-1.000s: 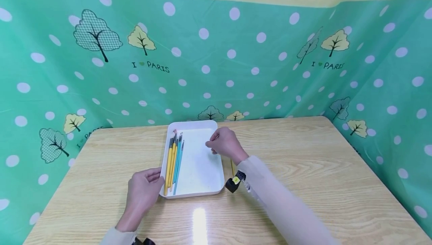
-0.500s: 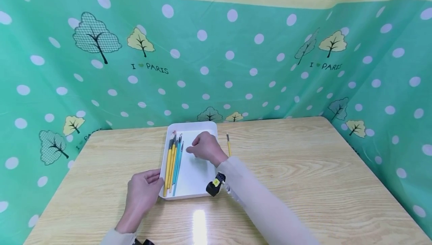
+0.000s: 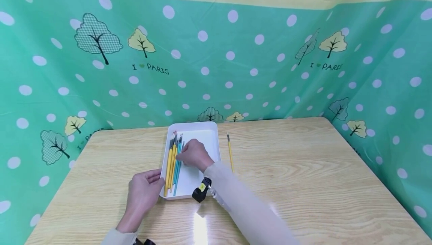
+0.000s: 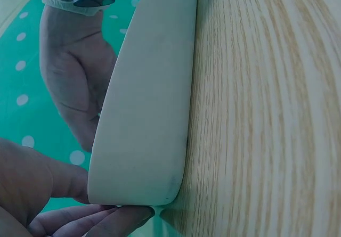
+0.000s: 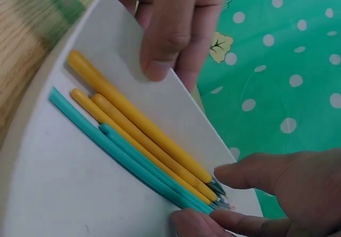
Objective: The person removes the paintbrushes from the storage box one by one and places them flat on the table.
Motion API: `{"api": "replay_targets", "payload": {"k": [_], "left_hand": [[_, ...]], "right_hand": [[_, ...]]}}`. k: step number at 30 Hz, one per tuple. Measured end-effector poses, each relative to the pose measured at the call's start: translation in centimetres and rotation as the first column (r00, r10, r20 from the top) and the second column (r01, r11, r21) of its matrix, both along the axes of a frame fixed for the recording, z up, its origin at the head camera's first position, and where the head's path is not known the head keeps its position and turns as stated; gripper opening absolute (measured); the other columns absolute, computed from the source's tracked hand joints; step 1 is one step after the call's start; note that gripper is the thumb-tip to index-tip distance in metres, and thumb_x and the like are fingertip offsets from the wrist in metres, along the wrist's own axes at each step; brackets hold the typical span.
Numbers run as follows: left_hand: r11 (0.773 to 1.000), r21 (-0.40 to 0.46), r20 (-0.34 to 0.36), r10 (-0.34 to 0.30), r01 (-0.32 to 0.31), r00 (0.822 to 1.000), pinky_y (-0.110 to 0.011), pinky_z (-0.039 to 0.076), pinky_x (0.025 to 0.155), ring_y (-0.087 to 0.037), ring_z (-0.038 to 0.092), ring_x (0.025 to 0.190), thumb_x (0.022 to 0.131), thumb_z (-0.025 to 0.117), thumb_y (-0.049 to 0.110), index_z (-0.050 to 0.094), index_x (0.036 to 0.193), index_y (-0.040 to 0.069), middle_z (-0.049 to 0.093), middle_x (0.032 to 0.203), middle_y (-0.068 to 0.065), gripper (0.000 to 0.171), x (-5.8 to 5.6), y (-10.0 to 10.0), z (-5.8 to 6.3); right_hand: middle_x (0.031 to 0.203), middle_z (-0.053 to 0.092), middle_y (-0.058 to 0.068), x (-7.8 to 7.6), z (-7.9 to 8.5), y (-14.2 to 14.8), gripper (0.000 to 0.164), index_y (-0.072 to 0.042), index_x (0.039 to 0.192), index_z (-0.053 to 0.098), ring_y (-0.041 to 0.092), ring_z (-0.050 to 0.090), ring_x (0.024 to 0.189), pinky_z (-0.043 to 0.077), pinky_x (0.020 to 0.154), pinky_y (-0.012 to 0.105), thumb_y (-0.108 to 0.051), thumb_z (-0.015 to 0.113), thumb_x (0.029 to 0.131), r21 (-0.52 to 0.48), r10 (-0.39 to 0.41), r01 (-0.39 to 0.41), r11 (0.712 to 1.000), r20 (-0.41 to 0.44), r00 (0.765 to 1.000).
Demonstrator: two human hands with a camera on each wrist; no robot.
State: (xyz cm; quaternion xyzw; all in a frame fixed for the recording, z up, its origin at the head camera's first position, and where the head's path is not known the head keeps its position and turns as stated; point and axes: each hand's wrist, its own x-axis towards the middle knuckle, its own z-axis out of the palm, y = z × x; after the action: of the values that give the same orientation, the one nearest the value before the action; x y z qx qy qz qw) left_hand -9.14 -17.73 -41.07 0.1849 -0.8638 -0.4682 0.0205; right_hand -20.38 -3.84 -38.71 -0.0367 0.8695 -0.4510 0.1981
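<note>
A white tray (image 3: 199, 190) lies on the table, with several yellow and teal paintbrushes (image 5: 154, 141) along its left side. My left hand (image 3: 143, 190) grips the tray's left wall, thumb inside and fingers outside, as the right wrist view shows. Over the paintbrushes, inside the tray, is my right hand (image 3: 194, 155). In the right wrist view its thumb (image 5: 250, 170) and fingertips (image 5: 194, 223) are apart, on either side of the brushes near their metal ferrules. The brush handles still lie on the tray floor. One thin yellow paintbrush (image 3: 230, 151) rests on the table right of the tray.
The wooden table (image 3: 303, 177) extends to both sides of the tray. A green polka-dot cloth (image 3: 216, 65) hangs behind and at the sides of it. My right sleeve (image 3: 243, 203) crosses the tray's front right corner, wearing a black wrist camera (image 3: 200, 190).
My right hand has moved left, from the tray's right rim to the paintbrushes. The lone yellow paintbrush on the table has come into fuller view. My left hand has stayed on the tray.
</note>
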Motion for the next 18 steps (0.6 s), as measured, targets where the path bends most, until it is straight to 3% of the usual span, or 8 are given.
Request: {"api": "replay_targets", "payload": {"k": [12,18], "left_hand": [[1.000,-0.006,-0.001,-0.017,0.017,1.000,-0.027,0.067,0.072,-0.038,0.073,0.110,0.096,0.060,0.007,0.065,0.129,-0.007,0.071,0.120,-0.027,0.036,0.0,0.0,0.1],[1.000,-0.007,-0.006,-0.016,0.016,1.000,-0.028,0.067,0.074,-0.039,0.073,0.109,0.096,0.060,0.007,0.065,0.128,-0.007,0.071,0.120,-0.028,0.035,0.0,-0.1,0.0]], "right_hand": [[0.064,0.064,0.004,0.2,-0.9,-1.8,0.023,-0.007,0.071,0.063,0.013,0.060,0.055,0.047,0.047,0.020,-0.011,0.082,0.083,0.050,-0.072,0.074,0.996,-0.026,0.997],[0.068,0.062,0.004,0.4,-1.6,-2.1,0.021,-0.005,0.086,0.062,0.015,0.061,0.057,0.048,0.047,0.022,-0.013,0.082,0.084,0.078,-0.085,0.090,0.993,-0.064,0.994]]}}
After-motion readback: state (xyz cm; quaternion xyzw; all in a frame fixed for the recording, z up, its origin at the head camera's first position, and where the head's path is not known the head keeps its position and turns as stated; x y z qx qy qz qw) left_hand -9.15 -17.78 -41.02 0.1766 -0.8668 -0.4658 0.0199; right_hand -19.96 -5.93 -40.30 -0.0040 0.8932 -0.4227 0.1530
